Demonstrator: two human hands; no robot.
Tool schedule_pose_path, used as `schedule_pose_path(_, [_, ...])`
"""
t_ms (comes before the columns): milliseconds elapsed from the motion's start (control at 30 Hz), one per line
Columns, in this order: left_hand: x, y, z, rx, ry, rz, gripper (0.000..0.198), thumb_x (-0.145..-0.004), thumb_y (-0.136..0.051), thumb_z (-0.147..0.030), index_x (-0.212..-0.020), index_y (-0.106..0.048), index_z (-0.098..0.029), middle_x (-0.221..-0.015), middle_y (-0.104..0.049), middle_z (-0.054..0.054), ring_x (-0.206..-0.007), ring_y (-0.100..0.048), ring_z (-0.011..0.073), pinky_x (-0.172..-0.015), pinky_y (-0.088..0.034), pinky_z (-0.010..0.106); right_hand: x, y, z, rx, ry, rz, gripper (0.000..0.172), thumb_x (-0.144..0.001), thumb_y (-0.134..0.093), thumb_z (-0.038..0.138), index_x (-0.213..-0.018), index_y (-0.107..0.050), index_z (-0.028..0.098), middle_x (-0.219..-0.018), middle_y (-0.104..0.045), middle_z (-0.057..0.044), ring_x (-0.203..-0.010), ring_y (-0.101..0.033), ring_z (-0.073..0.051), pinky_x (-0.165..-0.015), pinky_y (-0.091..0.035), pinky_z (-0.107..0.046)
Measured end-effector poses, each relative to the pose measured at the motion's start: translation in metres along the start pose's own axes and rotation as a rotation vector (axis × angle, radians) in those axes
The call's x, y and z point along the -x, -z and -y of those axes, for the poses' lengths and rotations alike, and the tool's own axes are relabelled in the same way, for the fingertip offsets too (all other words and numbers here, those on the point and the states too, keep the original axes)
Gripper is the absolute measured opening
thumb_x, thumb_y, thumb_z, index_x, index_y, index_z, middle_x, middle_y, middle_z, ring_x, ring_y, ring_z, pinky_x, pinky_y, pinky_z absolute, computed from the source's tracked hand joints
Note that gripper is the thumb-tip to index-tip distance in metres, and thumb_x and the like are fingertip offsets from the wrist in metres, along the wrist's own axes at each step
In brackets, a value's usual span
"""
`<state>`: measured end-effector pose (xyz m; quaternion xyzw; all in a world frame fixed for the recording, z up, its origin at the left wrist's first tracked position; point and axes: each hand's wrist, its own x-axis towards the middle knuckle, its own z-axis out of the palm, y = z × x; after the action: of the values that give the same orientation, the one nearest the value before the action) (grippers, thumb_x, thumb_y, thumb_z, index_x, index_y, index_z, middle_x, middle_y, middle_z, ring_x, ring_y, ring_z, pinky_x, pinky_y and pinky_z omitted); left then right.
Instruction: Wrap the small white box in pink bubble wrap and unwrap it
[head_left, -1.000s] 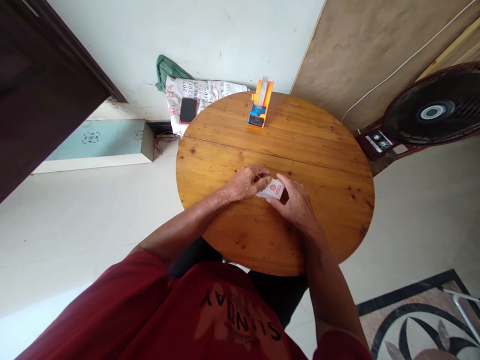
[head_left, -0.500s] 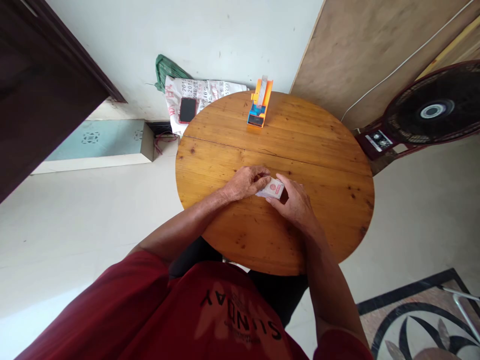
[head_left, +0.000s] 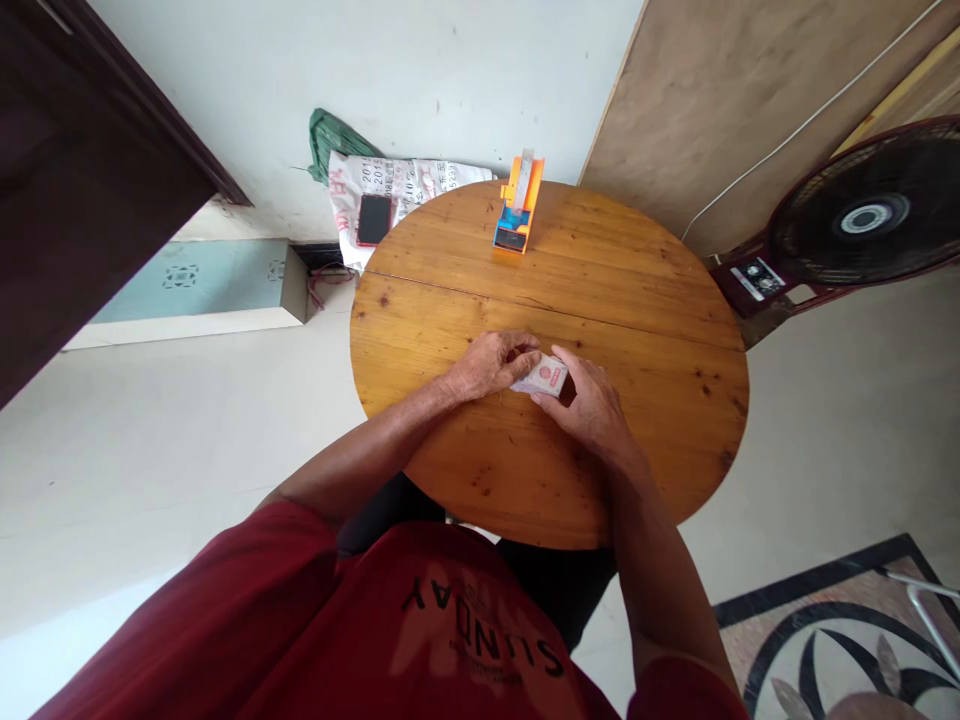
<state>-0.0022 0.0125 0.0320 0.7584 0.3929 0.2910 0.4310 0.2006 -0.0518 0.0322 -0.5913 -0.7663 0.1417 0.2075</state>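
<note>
Between my two hands lies a small pale box (head_left: 551, 374) with red print on its top face, low over the near middle of the round wooden table (head_left: 645, 270). My left hand (head_left: 496, 364) holds its left end, the thumb on top and the other fingers curled behind. At the right end my right hand (head_left: 591, 398) grips it, thumb on the near side and fingers on the far side. The fingers cover part of the box, so its left end is hidden.
An orange and blue plastic device (head_left: 517, 205) with a clear strip stands near the table's far edge. Beyond the left rim, a phone (head_left: 374, 220) rests on a printed white sack (head_left: 420, 182) beside a green bag (head_left: 337, 140). A large fan (head_left: 870, 220) is at right.
</note>
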Motion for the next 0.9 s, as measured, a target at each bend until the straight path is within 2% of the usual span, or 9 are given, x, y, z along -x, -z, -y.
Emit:
schedule_pose_path(300, [0.0001, -0.0005, 0.0033, -0.024, -0.003, -0.002, 0.040, -0.094, -0.053, -0.041, -0.113, -0.072, -0.011, -0.093, -0.075, 0.009, -0.075, -0.062, 0.0153, -0.066, -0.048, 0.024, 0.0002, -0.0005, 0.0000, 0.003, -0.010, -0.002, 0.067, -0.084, -0.065, 0.045, -0.145, -0.050, 0.023, -0.133, -0.068, -0.015, -0.118, -0.065, -0.038, -0.101, -0.050, -0.058])
schedule_pose_path(900, [0.0002, -0.0004, 0.0026, 0.028, -0.032, 0.012, 0.039, -0.095, -0.054, -0.044, -0.107, -0.072, -0.011, -0.086, -0.072, 0.007, -0.071, -0.059, 0.0135, -0.064, -0.044, 0.023, 0.0001, -0.0005, 0.0001, -0.004, -0.017, 0.005, 0.068, -0.083, -0.066, 0.044, -0.145, -0.051, 0.019, -0.135, -0.067, -0.017, -0.120, -0.064, -0.038, -0.103, -0.049, -0.058])
